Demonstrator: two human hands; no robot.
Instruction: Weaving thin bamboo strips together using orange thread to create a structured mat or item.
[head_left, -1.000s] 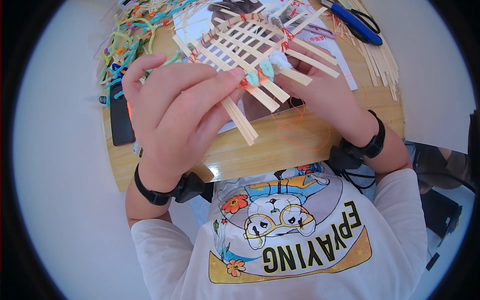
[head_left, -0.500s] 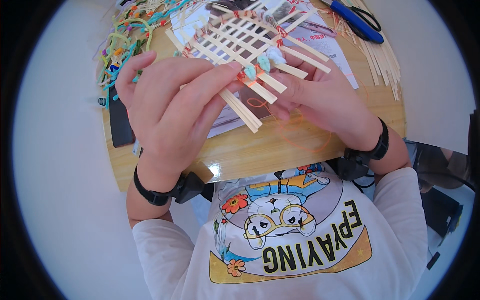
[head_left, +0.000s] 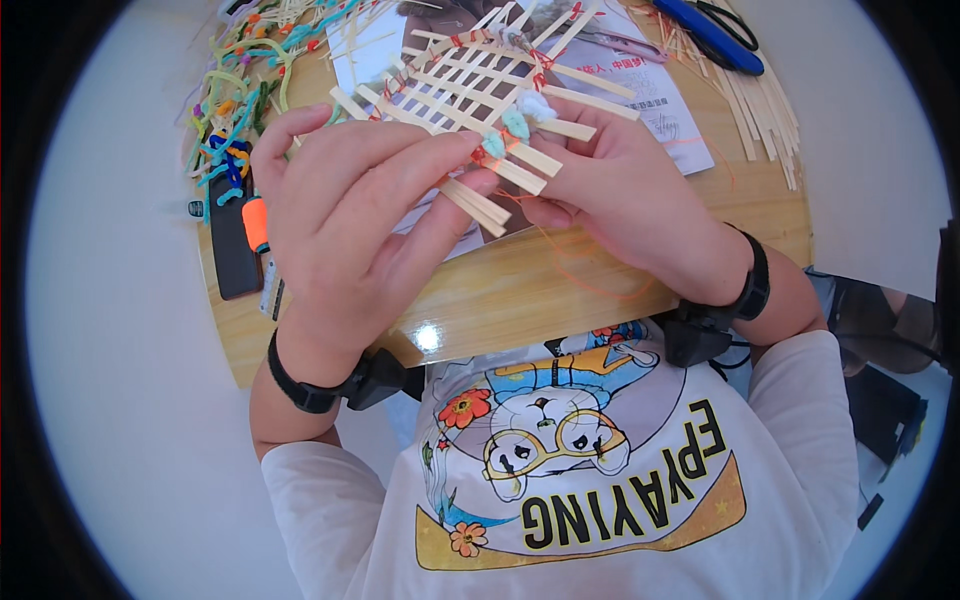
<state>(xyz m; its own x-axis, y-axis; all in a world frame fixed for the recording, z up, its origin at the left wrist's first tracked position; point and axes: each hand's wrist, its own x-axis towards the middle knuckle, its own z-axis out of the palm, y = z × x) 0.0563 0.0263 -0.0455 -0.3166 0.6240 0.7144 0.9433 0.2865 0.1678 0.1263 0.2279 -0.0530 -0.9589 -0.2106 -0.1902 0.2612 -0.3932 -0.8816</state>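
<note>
Both hands hold up a woven lattice of flat wooden strips, tilted above the table. Red-orange thread binds its crossings near the edges, and fuzzy pale green and white yarn wraps the near right edge. My left hand pinches the near left edge, thumb below and index finger on top beside the strip ends. My right hand grips the right edge, with its thumb near the yarn and its other fingers partly hidden behind the lattice. A loose orange thread hangs from the lattice in a loop by my right hand.
Under the lattice lies a printed sheet on the wooden table. Coloured fuzzy wires are heaped at the far left, near a black phone-like slab and an orange thread spool. Blue-handled pliers and loose strips lie far right.
The lattice has shifted slightly left and up, and its near edge is tilted differently. My right hand has moved a little left with it. The orange spool has come into sight beside my left hand.
</note>
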